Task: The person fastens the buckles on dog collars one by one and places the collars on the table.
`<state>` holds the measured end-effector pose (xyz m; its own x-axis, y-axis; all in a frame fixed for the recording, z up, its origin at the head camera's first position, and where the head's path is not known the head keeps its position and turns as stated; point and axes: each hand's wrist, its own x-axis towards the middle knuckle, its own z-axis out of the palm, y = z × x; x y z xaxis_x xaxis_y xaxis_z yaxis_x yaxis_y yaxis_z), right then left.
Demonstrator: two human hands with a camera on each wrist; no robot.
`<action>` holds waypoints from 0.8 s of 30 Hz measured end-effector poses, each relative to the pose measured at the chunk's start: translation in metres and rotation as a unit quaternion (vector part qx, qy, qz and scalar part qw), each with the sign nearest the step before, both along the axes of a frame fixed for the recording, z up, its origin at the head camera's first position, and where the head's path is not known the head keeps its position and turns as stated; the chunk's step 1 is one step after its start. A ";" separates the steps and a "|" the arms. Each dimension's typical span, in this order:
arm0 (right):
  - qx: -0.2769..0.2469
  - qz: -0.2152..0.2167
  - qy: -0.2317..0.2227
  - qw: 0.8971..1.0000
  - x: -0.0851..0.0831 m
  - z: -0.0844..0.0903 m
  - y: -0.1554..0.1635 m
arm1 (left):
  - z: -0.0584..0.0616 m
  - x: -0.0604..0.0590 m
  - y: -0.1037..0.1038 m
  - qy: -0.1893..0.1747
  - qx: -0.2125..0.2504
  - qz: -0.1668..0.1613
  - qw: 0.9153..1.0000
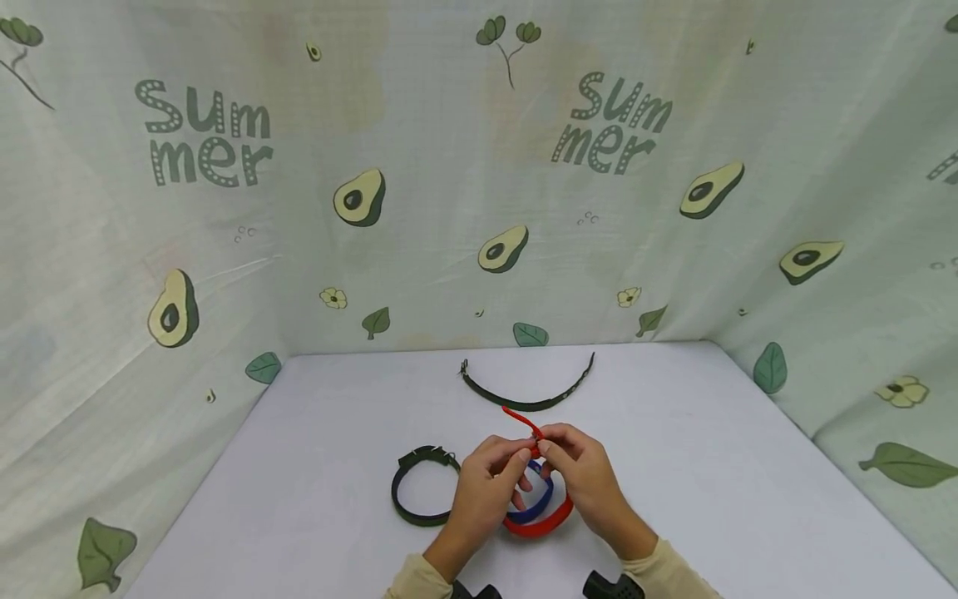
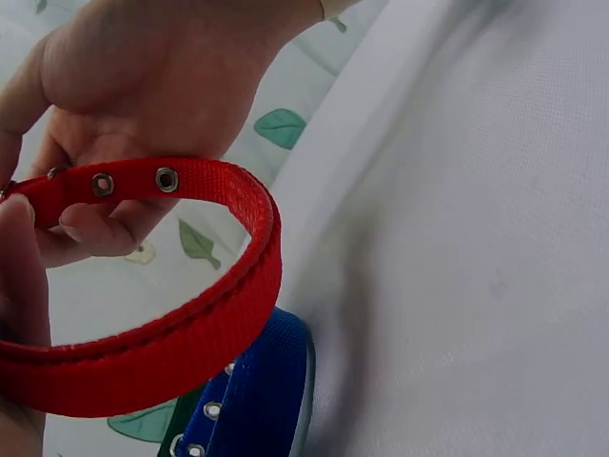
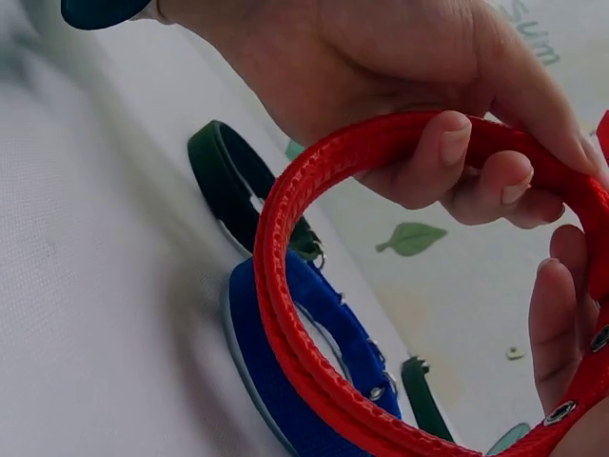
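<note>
One white table (image 1: 299, 466), hands over its near half. My left hand (image 1: 482, 491) and right hand (image 1: 587, 476) both pinch the red collar (image 1: 539, 529), fingertips almost meeting. Its loop hangs from them toward me, by the blue collar (image 1: 550, 497); contact there unclear. Red free end (image 1: 522, 418) points away and leftward from the grip, neither hand clearly nearer. Smallest: metal eyelets (image 2: 166, 180) along the band.

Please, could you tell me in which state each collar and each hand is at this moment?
Red collar: bent into a loop, held up by both hands; whether its buckle is fastened is unclear.
Blue collar: looped; fastening unclear.
Near dark green collar: closed into a ring.
Far dark green collar: open, lying in a wide curve.
Left hand: pinching the red collar.
Right hand: pinching the red collar.
</note>
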<state>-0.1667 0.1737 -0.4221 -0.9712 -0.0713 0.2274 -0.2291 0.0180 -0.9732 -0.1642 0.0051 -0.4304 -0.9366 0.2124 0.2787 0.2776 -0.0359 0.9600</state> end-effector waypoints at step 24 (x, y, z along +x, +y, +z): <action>0.022 0.064 0.077 0.995 0.001 0.001 0.005 | 0.003 0.002 -0.003 0.010 -0.004 0.010 1.000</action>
<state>-0.1653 0.1790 -0.4211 -0.9070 -0.2060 0.3674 -0.3793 0.0198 -0.9251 -0.1627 0.0025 -0.4273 -0.9351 0.1956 0.2955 0.2969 -0.0228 0.9546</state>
